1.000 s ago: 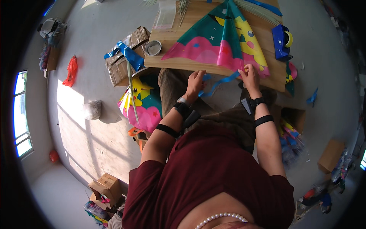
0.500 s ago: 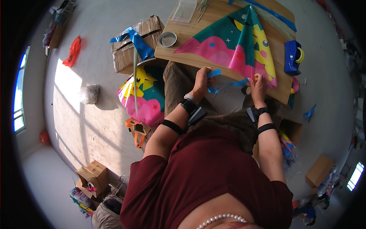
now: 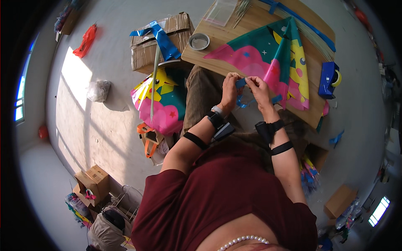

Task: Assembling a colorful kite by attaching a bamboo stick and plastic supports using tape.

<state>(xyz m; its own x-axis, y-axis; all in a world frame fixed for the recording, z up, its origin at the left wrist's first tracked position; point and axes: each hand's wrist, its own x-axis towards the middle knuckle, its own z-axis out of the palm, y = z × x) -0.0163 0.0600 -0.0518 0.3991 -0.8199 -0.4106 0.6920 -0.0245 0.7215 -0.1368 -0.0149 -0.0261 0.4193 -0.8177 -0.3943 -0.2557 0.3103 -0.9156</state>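
Note:
My left hand [image 3: 228, 93] and my right hand [image 3: 260, 92] meet just off the near edge of the table. Both pinch a blue ribbon [image 3: 240, 83], stretched short between the fingertips. More of the blue strip hangs in loops below, partly hidden behind the hands. Beyond them a triangular kite sheet [image 3: 247, 62], green and pink with a yellow cartoon figure, lies folded on the wooden table [image 3: 217, 67]. At its right stands a blue tape dispenser [image 3: 327, 81] with a yellowish roll. A round tin [image 3: 199, 42] sits at the table's left corner.
Left of the table, a cardboard box [image 3: 180, 27] carries blue ribbon [image 3: 165, 44] and thin pale sticks [image 3: 155, 77]. Another printed kite sheet [image 3: 161, 113] hangs below it. A clear plastic sleeve [image 3: 220, 11] and a sticks bundle [image 3: 241, 11] lie at the table's far side.
My right hand has moved left from the kite's lower edge to meet my left hand at the ribbon. The head view has shifted slightly.

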